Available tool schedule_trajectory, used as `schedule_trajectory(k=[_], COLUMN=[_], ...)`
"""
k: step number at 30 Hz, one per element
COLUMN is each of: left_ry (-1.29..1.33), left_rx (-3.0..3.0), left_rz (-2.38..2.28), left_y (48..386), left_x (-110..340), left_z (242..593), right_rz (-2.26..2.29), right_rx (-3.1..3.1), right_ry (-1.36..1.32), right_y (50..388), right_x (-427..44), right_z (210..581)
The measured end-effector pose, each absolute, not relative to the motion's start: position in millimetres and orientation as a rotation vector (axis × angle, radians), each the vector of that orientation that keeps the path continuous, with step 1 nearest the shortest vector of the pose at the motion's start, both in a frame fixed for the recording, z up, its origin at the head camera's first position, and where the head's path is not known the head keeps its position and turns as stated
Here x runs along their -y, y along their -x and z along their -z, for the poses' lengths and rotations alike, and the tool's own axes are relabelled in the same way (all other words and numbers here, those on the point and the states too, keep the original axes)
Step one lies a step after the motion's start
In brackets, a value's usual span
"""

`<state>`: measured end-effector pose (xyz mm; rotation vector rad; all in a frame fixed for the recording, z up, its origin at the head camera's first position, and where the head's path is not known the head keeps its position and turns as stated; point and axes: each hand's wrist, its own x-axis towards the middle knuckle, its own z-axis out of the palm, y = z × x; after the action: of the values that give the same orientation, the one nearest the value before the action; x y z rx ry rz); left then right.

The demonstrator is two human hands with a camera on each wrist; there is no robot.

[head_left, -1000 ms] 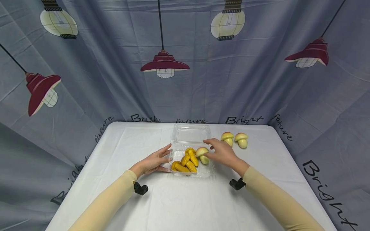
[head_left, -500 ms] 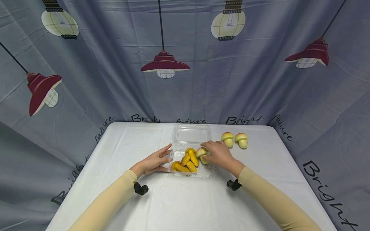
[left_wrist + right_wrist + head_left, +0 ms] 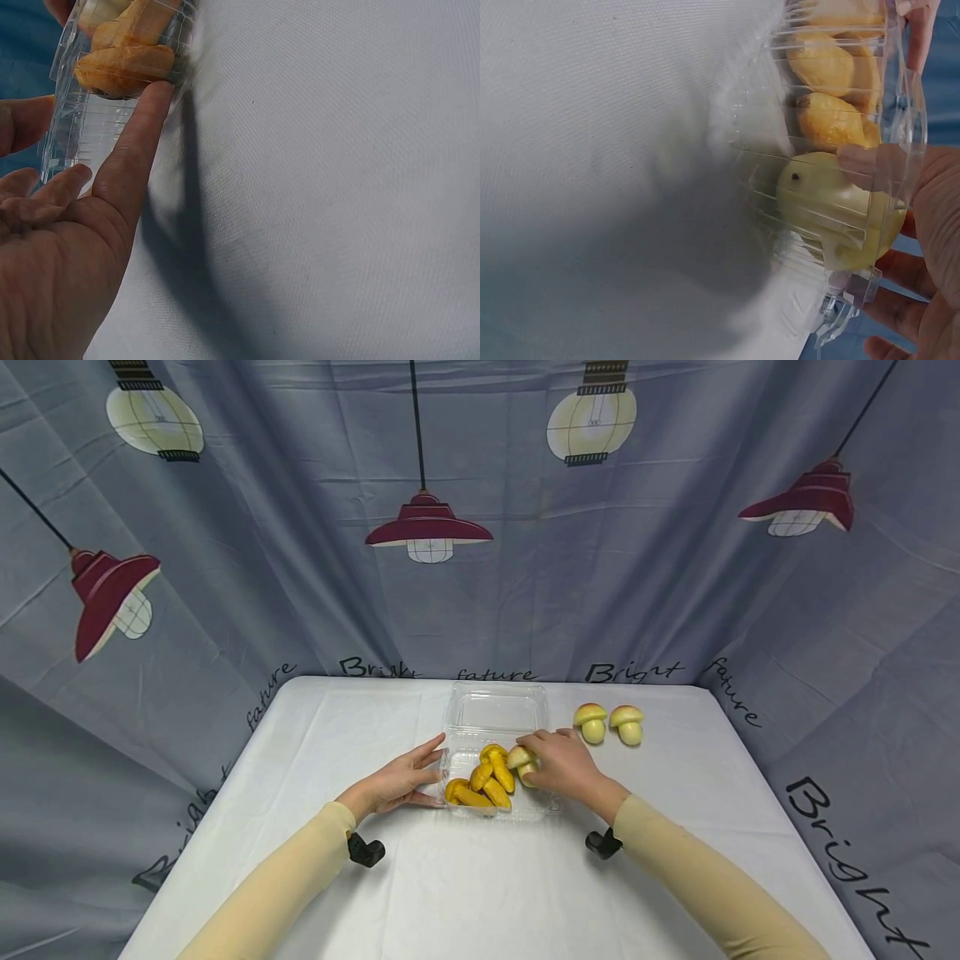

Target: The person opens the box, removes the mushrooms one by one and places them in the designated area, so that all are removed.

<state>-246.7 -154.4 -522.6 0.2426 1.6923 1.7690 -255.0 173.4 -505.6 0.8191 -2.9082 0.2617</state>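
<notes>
A clear plastic clamshell box stands on the table, its lid folded back. Several yellow toy mushrooms lie in its left part. My right hand reaches into the right part and holds a pale toy mushroom; in the right wrist view the thumb presses the near side of this mushroom, with fingers behind it. My left hand touches the box's left side with extended fingers; in the left wrist view one finger lies along the clear wall below a yellow mushroom.
Two more pale toy mushrooms with reddish caps, a left one and a right one, lie on the white tablecloth right of the box. Behind the table hangs a blue-grey curtain printed with lamps.
The right hand has moved a little left and closed around the pale mushroom in the box, which has shifted slightly left. The left hand stays at the box.
</notes>
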Motion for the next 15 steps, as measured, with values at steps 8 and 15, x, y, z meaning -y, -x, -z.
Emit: schedule_trajectory(k=[8,15], left_ry=[-0.250,-0.245], left_rx=[-1.684,-1.683], left_rz=[-1.775,-1.774], left_y=[246.9,246.4], left_x=[154.4,153.7], left_z=[522.0,521.7], right_rz=[-0.206,-0.202], right_rx=[2.930,2.907], right_ry=[-0.825,-0.867], right_y=[254.4,253.8], right_x=[-170.2,-169.4], right_z=[506.7,507.9])
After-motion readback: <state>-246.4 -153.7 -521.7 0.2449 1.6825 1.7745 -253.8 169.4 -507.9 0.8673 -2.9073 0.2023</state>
